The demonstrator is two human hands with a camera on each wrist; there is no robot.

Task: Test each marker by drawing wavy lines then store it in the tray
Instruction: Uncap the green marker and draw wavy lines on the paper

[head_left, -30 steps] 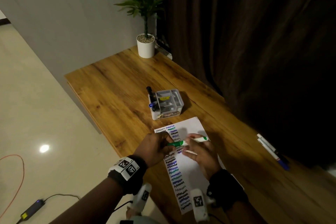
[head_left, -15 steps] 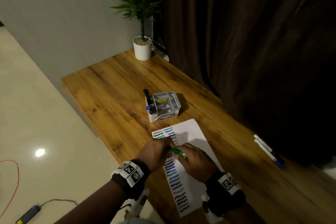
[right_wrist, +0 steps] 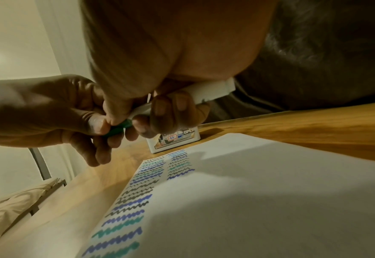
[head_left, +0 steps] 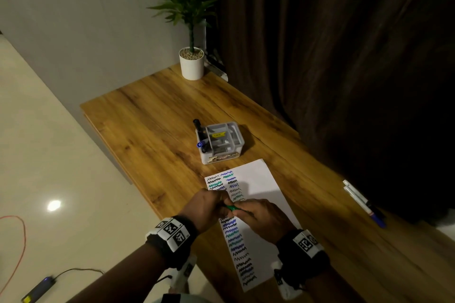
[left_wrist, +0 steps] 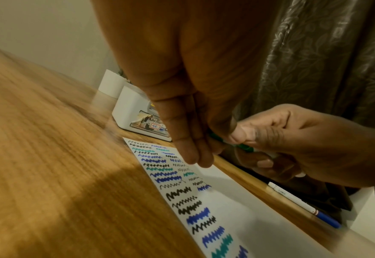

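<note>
While both hands meet over the white sheet of paper [head_left: 261, 194] covered with wavy black, blue and green lines, they share one green-capped white marker [right_wrist: 160, 111]. Left hand [head_left: 205, 206] pinches the green cap end between thumb and fingers; right hand [head_left: 264, 216] has its fingers curled round the white barrel, whose rear end juts out beyond the palm in the right wrist view. Only a short green stretch shows between the two hands in the head view. Marker and hands hang just above the paper, apart from it.

Beyond the hands, past the far edge of the sheet, stands the small grey compartment tray [head_left: 222, 141] with dark and blue-tipped markers [head_left: 200, 136] upright at its left side. Well to the right of the right hand, near the tabletop's curtain-side edge, two more white markers [head_left: 362, 200] lie side by side. Wooden tabletop [head_left: 147, 125] lies bare between the tray and a white potted plant [head_left: 192, 61] at the far corner; the near-left edge runs just beside the left hand, with pale floor [head_left: 49, 179] below.
</note>
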